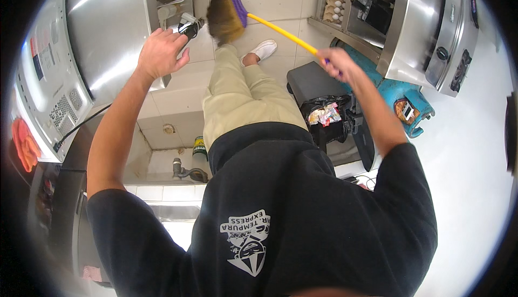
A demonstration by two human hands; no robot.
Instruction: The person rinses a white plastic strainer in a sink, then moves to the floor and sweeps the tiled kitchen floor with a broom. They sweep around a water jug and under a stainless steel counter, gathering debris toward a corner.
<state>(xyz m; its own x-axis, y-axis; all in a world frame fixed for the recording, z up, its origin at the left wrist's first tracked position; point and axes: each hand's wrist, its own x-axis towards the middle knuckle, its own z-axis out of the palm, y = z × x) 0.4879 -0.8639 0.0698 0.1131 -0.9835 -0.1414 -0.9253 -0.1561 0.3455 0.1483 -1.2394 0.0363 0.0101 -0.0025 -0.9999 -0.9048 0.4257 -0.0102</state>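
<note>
My right hand [338,64] grips the yellow handle of a broom [283,34] near its upper end. The purple broom head [238,7] with its dark and yellowish bristles [221,15] is over the tiled floor, in front of my feet. The bristles look blurred and hide my left foot; the white shoe [265,50] on my right foot shows. With fingers apart and holding nothing, my left hand [164,52] is at the edge of a stainless steel table [109,26]. Just past its fingertips are a white plug and dark cable [189,26]; contact cannot be told.
A black bin [311,80] with a bag and wrappers stands right of my legs, beside a teal gas cylinder [404,94]. Egg trays [335,3] sit on a steel shelf below a cooker [439,34]. A white appliance [56,82] is at left, and floor pipes [188,171] lie behind me.
</note>
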